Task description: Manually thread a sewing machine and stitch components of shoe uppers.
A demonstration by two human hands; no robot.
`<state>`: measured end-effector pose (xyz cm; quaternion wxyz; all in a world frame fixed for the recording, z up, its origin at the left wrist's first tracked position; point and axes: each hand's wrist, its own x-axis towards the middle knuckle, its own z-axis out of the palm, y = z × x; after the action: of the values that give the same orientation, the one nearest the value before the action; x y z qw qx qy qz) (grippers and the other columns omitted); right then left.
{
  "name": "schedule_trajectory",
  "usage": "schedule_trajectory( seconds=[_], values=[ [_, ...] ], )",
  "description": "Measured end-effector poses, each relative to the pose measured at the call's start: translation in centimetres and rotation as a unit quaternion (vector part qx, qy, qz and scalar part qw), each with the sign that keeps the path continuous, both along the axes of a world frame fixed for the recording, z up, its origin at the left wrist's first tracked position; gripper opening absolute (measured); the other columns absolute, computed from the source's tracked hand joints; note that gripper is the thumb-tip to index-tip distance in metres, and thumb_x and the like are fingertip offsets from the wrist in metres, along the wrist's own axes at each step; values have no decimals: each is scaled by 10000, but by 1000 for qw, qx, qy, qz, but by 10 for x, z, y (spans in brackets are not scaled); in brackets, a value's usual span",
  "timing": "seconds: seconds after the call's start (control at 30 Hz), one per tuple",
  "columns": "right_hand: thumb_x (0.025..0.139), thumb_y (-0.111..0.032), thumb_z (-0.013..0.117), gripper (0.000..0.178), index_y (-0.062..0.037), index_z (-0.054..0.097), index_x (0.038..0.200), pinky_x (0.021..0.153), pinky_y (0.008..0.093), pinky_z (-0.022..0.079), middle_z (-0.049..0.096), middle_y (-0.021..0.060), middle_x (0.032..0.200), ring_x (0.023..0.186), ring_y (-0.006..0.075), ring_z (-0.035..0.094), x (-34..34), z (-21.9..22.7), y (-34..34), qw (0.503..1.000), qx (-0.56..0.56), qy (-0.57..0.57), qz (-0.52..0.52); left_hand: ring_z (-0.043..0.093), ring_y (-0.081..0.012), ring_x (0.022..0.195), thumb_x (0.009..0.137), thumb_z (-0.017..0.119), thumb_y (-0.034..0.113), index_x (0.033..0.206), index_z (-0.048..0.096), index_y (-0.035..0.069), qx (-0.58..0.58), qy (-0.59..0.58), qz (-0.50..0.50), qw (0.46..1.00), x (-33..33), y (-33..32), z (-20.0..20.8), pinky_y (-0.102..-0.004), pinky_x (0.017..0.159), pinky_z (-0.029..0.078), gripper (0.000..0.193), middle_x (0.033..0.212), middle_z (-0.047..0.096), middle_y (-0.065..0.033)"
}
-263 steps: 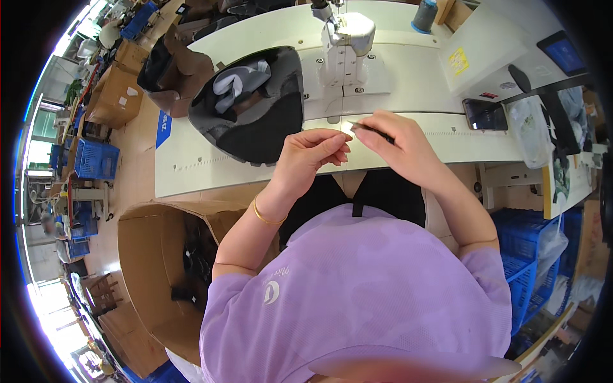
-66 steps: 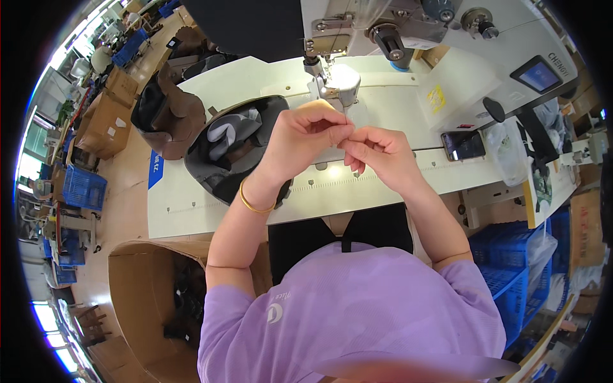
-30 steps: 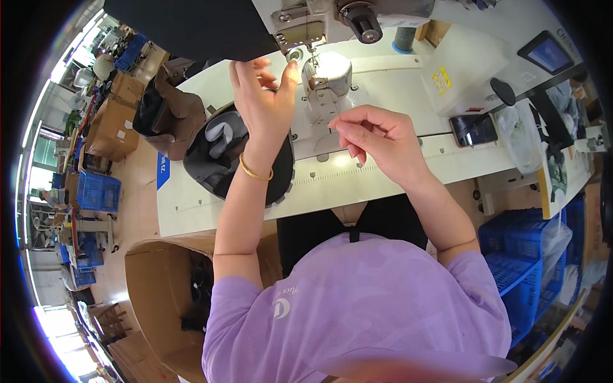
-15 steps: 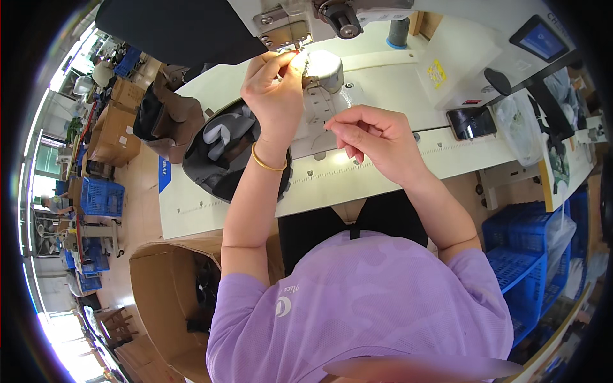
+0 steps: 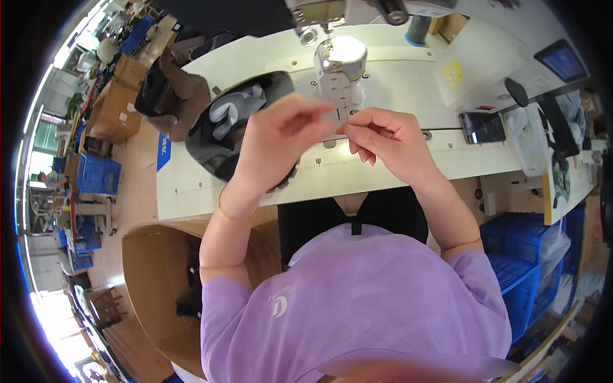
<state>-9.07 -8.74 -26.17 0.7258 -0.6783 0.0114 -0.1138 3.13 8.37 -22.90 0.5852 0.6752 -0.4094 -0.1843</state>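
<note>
Thread or a very small pale piece, too fine to identify, is pinched between the two hands just in front of the sewing machine's needle plate [image 5: 338, 96]. Half a second ago the left hand was raised at the needle area under the machine head; it has now come down and back to meet the right hand above the desk [image 5: 396, 172]. Judged from that, the work at the needle is finished for the moment and handling has shifted to the fingertips.

Desk: flat, cream laminate, smooth, with a printed ruler strip along the near edge. Black tray [image 5: 230, 134]: rounded, matt, holding folded grey and white fabric pieces. Needle plate: polished metal, brightly lit. Phone [image 5: 482, 127]: dark glossy slab, lying flat to the right.

Left hand [image 5: 274, 140]: fingers closed narrowly, tips together, motion-blurred; a thin gold bangle [image 5: 233, 214] circles the wrist. Right hand [image 5: 386, 137]: thumb and forefinger in a tight pinch touching the left fingertips, remaining fingers curled under.
</note>
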Motion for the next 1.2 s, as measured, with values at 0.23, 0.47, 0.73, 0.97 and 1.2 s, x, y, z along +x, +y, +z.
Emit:
schedule_trajectory(
  seconds=[0.23, 0.47, 0.73, 0.97, 1.2],
  values=[
    [956, -151, 645, 143, -23, 702, 984, 552, 191, 429, 636, -3, 736, 625, 44, 551, 2, -3, 4, 1000, -6, 19, -2, 569, -68, 730, 844, 697, -49, 871, 700, -28, 18, 112, -119, 986, 32, -23, -3, -209, 653, 467, 34, 814, 657, -20],
    [958, -150, 639, 138, -24, 694, 951, 555, 190, 431, 624, -14, 727, 633, 37, 549, 0, -14, 4, 999, -8, 36, -8, 570, -49, 689, 831, 706, -51, 871, 704, -11, -33, -78, -70, 994, 39, -26, 6, -196, 639, 482, 57, 787, 661, -13],
    [955, -175, 639, 154, -32, 687, 923, 566, 189, 438, 611, -23, 716, 637, 31, 548, 1, -13, 3, 998, -12, 55, 26, 564, -47, 670, 897, 673, 27, 981, 681, -19, -26, 88, -4, 996, 46, -28, 6, -185, 611, 466, 96, 784, 650, -6],
    [946, -190, 639, 177, -21, 688, 928, 567, 210, 449, 622, -11, 706, 630, 44, 558, -3, -27, -2, 995, -51, 84, 27, 542, -39, 653, 890, 707, 66, 940, 681, -3, -153, -308, 286, 894, 50, -40, 2, -189, 625, 440, 89, 782, 628, 29],
    [958, -193, 629, 188, -18, 697, 956, 566, 208, 447, 632, -13, 716, 635, 41, 560, -5, -27, -6, 989, -106, 99, 7, 455, -10, 623, 799, 811, 87, 939, 747, 3, -101, -306, 221, 921, 54, -59, -6, -165, 536, 361, 175, 743, 585, 44]
  ],
)
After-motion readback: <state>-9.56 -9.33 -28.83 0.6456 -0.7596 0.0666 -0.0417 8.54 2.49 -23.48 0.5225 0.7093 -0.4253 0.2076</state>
